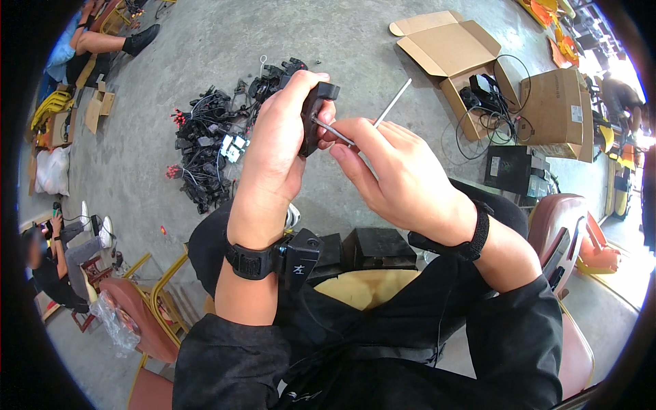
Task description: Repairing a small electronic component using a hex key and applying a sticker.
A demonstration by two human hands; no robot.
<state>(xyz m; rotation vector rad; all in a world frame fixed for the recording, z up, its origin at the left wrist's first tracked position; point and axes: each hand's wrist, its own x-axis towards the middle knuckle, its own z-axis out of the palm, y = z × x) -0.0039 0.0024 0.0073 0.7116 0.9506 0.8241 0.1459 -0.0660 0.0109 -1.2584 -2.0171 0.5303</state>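
My left hand, raised over the floor, is closed around a dark curved plastic part. My right hand pinches a bent metal rod, which looks like an L-shaped hex key. Its short arm meets the side of the plastic part, while the long arm sticks up past my right knuckles. Whether the tip sits in a screw is too small to see. Below and beyond my hands, a heap of black parts with cables lies on the floor. Among them is a white connector-like piece.
Black boxes stand between my knees. An open cardboard box with cabled devices is at the far right, beside a closed carton. Chairs flank me. Two people sit at the left, one showing a black shoe.
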